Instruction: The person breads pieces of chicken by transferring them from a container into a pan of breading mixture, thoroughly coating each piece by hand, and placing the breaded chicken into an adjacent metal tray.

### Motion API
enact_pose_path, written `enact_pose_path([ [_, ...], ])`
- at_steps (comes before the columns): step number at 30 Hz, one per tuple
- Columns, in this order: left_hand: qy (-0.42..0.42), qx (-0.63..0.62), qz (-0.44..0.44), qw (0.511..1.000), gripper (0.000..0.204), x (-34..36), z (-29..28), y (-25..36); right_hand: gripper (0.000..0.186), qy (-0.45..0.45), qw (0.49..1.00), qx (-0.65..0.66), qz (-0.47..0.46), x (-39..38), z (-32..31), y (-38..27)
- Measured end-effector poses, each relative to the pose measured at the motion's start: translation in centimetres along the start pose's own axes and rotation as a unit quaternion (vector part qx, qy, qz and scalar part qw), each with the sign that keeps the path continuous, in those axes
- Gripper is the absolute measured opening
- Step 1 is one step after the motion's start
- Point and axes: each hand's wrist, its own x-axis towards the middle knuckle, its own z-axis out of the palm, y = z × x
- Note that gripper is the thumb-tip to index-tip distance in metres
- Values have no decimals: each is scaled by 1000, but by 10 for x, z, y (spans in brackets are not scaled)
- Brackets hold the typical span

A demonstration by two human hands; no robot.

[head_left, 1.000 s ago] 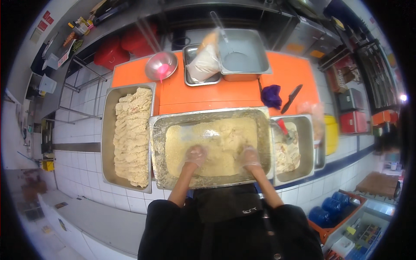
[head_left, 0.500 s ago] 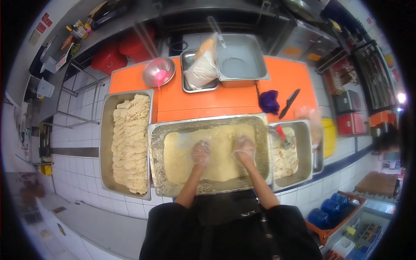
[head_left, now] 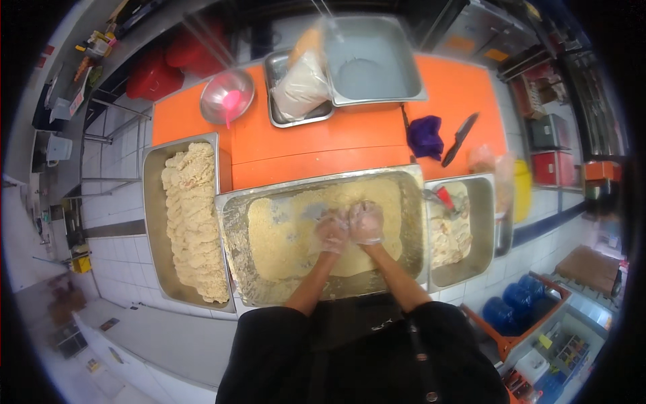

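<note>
My left hand [head_left: 331, 230] and my right hand [head_left: 365, 223], both in clear plastic gloves, meet near the middle of a large steel pan [head_left: 225, 249] of pale yellow crumbs [head_left: 276, 236]. Their fingers are curled in among the crumbs, and what lies under them is hidden. To the left is a long pan [head_left: 153, 222] holding rows of crumb-coated pieces [head_left: 192, 222]. To the right, a smaller pan [head_left: 476, 249] holds pale wet pieces [head_left: 447, 236] and a red-handled tool [head_left: 443, 196].
Across the orange worktop [head_left: 282, 155] are a steel bowl [head_left: 210, 97] with a pink utensil, a tray with a filled plastic bag [head_left: 299, 87], a deep steel pan [head_left: 377, 60], a purple cloth [head_left: 424, 138] and a black knife [head_left: 461, 138]. Blue jugs [head_left: 515, 303] stand lower right.
My hands were apart a second ago and have moved inward until they meet. The view has shifted slightly, and more bare metal shows through the crumbs.
</note>
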Motion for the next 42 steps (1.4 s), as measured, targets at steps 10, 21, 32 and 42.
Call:
enact_pose_path([
  [10, 160, 29, -70, 984, 37, -5, 104, -33, 23, -178, 933, 135, 281, 21, 14, -1],
  [21, 116, 19, -89, 989, 44, -10, 41, -19, 41, -142, 977, -42, 156, -19, 15, 4],
  [32, 143, 341, 69, 927, 37, -14, 58, -42, 34, -77, 989, -49, 119, 0, 8, -9],
  [42, -70, 1, -59, 996, 55, -1, -2, -32, 31, -133, 989, 15, 61, -9, -21, 13],
])
